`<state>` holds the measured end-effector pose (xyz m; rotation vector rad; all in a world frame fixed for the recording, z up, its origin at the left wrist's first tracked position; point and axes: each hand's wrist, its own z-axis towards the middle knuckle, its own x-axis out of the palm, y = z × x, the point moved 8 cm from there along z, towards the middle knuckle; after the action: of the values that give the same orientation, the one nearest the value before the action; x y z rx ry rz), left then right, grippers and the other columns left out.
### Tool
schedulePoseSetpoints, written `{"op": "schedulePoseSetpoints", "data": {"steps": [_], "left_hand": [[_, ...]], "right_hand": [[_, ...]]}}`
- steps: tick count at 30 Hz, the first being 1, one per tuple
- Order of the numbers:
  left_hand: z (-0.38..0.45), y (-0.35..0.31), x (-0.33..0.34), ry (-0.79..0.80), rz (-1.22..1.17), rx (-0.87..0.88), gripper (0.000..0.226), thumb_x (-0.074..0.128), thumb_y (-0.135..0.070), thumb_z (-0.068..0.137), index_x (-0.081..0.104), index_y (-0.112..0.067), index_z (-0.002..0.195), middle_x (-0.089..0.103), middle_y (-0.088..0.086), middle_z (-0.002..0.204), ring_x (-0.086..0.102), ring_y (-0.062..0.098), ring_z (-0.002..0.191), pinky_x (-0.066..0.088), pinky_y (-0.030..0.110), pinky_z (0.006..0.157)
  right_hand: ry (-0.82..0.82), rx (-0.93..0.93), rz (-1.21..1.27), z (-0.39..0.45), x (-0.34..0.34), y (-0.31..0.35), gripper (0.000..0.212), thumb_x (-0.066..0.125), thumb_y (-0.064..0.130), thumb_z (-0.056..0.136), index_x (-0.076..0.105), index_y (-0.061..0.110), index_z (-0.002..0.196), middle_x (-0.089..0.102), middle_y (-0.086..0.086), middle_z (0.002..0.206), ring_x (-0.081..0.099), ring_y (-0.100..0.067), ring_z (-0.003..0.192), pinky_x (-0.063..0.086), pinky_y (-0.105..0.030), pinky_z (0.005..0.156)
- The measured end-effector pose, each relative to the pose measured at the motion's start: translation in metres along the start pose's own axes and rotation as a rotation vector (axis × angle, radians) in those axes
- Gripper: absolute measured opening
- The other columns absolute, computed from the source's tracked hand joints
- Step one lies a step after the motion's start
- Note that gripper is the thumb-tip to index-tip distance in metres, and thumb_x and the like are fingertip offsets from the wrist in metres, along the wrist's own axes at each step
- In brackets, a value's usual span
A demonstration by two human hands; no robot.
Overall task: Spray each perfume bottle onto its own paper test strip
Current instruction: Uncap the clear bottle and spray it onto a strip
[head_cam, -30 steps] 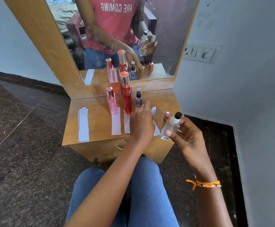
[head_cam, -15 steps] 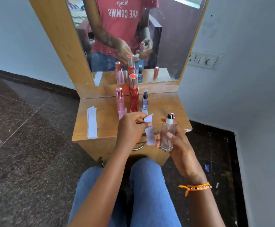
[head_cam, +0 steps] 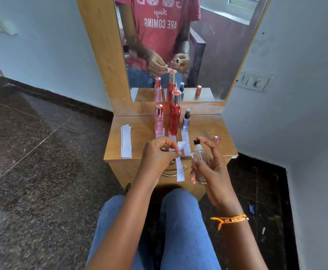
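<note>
My left hand (head_cam: 157, 154) pinches the top of a white paper strip (head_cam: 179, 168), which hangs down in front of the table edge. My right hand (head_cam: 210, 164) grips a clear perfume bottle (head_cam: 199, 162) with a black nozzle, upright just right of the strip, forefinger raised above the nozzle. On the wooden table (head_cam: 139, 137) stand a pink bottle (head_cam: 159, 120), a tall red bottle (head_cam: 174, 114) and a small purple bottle (head_cam: 186, 120), each with a paper strip lying in front of it.
A stack of spare strips (head_cam: 126, 141) lies at the table's left. A pink cap (head_cam: 216, 139) stands at the right behind my fingers. A mirror (head_cam: 208, 55) rises behind the bottles. A wall with a switch panel (head_cam: 253, 82) is close on the right.
My left hand lifted a strip off the table and drew it toward me past the front edge. My right hand brought the clear bottle beside it and raised its forefinger.
</note>
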<state>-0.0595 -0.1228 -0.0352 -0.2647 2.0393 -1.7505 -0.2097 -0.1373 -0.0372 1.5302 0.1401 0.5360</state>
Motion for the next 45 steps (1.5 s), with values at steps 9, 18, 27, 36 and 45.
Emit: {"op": "schedulePoseSetpoints", "data": {"steps": [9,18,27,36,45], "left_hand": [[-0.003,0.004,0.009,0.095,-0.072,-0.026,0.026,0.068,-0.002,0.079,0.073,-0.023,0.093,0.071,-0.01,0.091,0.064,-0.002,0.084,0.046,0.007,0.064],[-0.002,0.012,0.011,0.051,-0.266,-0.084,0.01,0.071,-0.009,0.079,0.075,-0.014,0.086,0.073,-0.008,0.078,0.066,-0.002,0.072,0.052,0.015,0.07],[0.0,0.022,0.006,-0.082,-0.244,-0.104,0.023,0.073,-0.003,0.075,0.069,-0.015,0.094,0.069,0.004,0.08,0.065,0.015,0.078,0.056,0.03,0.072],[0.0,0.026,0.013,-0.02,-0.261,-0.139,0.011,0.072,-0.006,0.077,0.071,-0.016,0.077,0.072,0.005,0.086,0.069,0.019,0.08,0.056,0.029,0.067],[0.003,0.028,0.016,0.012,-0.267,-0.138,0.022,0.068,0.002,0.078,0.069,-0.019,0.085,0.071,0.002,0.09,0.068,0.013,0.086,0.056,0.019,0.069]], "right_hand": [[-0.118,-0.018,-0.303,0.002,-0.006,0.005,0.046,0.061,0.006,0.089,0.05,0.034,0.123,0.06,-0.011,0.087,0.057,-0.019,0.057,0.052,-0.027,0.055],[-0.085,-0.078,-0.396,0.004,-0.004,0.009,0.047,0.064,0.003,0.086,0.055,0.036,0.118,0.057,-0.024,0.082,0.06,-0.022,0.056,0.055,-0.03,0.054],[-0.041,-0.181,-0.614,0.005,-0.002,0.013,0.053,0.069,0.004,0.079,0.053,0.043,0.113,0.057,0.024,0.07,0.051,-0.012,0.058,0.049,-0.029,0.056],[-0.016,-0.27,-0.98,0.017,-0.002,0.007,0.059,0.066,0.007,0.074,0.05,0.03,0.126,0.055,0.006,0.109,0.05,-0.004,0.075,0.049,-0.028,0.067],[-0.005,-0.293,-1.177,0.025,-0.001,0.008,0.07,0.067,0.002,0.069,0.047,0.028,0.13,0.053,-0.002,0.104,0.055,-0.025,0.081,0.052,-0.04,0.063]]}}
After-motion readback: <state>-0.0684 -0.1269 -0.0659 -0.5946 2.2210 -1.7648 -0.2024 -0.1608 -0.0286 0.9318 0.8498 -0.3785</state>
